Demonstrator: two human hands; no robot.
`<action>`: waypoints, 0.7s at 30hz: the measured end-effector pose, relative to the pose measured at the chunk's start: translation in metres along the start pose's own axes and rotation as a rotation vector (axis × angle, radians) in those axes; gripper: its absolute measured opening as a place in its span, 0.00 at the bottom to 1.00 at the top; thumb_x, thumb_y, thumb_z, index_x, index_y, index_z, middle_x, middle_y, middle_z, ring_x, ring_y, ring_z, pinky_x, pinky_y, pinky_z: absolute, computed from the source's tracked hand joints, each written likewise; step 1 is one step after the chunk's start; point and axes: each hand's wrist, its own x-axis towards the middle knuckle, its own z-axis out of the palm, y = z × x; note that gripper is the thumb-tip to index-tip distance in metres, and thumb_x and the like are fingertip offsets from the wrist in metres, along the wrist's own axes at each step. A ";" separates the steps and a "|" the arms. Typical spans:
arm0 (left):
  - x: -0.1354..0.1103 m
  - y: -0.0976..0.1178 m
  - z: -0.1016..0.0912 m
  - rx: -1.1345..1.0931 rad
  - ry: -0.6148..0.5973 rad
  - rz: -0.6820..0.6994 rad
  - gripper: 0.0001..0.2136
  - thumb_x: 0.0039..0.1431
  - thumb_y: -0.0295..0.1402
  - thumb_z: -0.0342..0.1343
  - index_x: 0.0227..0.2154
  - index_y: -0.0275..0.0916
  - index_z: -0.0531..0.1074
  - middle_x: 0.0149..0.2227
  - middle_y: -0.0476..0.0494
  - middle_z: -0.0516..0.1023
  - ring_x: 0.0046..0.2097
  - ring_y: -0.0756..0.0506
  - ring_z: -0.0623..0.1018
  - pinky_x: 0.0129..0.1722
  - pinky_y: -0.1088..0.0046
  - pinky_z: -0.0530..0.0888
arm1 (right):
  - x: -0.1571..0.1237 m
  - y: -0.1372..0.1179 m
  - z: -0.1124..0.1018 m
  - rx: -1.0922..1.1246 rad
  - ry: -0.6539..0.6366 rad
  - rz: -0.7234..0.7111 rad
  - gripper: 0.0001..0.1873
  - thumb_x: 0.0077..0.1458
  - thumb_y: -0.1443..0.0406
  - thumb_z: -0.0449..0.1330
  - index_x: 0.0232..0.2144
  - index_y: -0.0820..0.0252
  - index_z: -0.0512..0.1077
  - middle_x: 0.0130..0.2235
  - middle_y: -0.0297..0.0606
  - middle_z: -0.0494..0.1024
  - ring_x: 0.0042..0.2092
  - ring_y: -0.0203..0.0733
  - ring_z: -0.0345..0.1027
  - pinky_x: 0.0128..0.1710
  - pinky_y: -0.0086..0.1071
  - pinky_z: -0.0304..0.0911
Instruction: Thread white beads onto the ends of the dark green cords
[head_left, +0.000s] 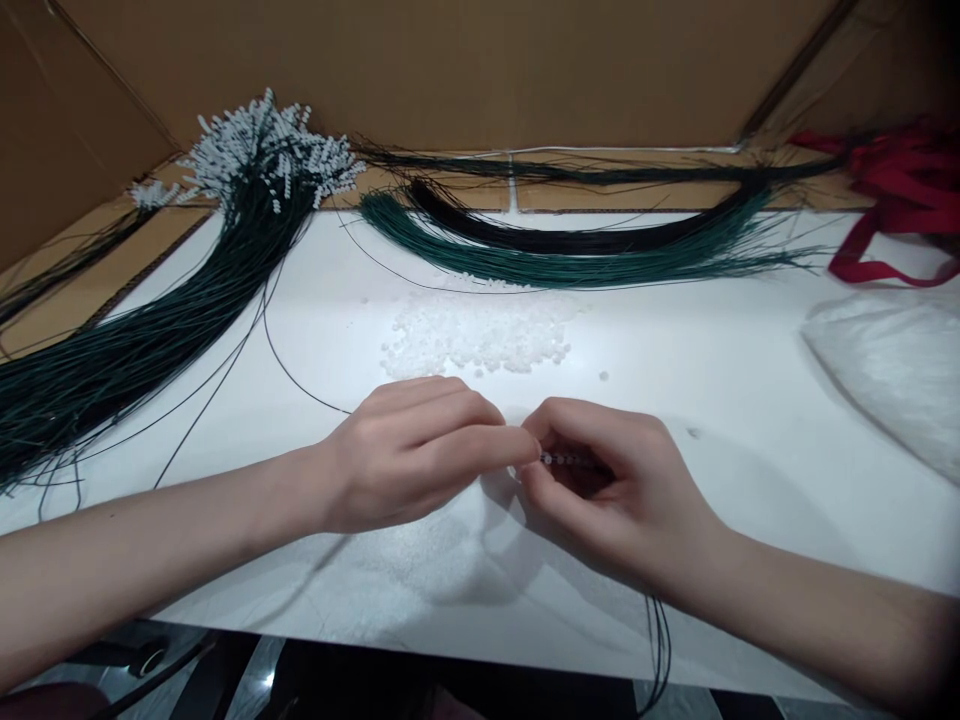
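My left hand (416,450) and my right hand (607,480) meet fingertip to fingertip over the white table (712,420). Both are closed in a pinch. Between the right hand's fingers runs a thin dark cord with small white beads strung on it (564,460). The left hand's fingertips touch the cord's end; what they pinch is too small to make out. Dark cords hang from under the right wrist over the table's front edge (658,640). A loose pile of white beads (480,335) lies just beyond the hands.
A thick bundle of dark green cords with white beaded ends (262,160) fans across the left. More green and black cords (585,250) curve along the back. Red ribbon (892,200) lies at the far right, a clear plastic bag (892,375) below it. Cardboard walls surround the table.
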 end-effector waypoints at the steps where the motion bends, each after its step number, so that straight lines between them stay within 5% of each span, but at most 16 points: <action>1: 0.000 0.000 0.000 0.001 -0.002 -0.005 0.10 0.58 0.21 0.60 0.43 0.36 0.73 0.33 0.43 0.80 0.32 0.48 0.78 0.30 0.73 0.75 | 0.000 0.000 0.000 0.000 -0.002 -0.002 0.08 0.54 0.73 0.57 0.25 0.58 0.66 0.23 0.30 0.66 0.24 0.32 0.58 0.21 0.27 0.55; 21: -0.001 0.000 -0.007 -0.202 -0.045 -0.079 0.12 0.62 0.18 0.55 0.47 0.33 0.70 0.37 0.41 0.79 0.36 0.51 0.78 0.32 0.80 0.74 | -0.001 0.002 -0.001 0.096 -0.020 0.009 0.07 0.58 0.72 0.57 0.28 0.59 0.69 0.24 0.30 0.68 0.24 0.31 0.58 0.22 0.26 0.55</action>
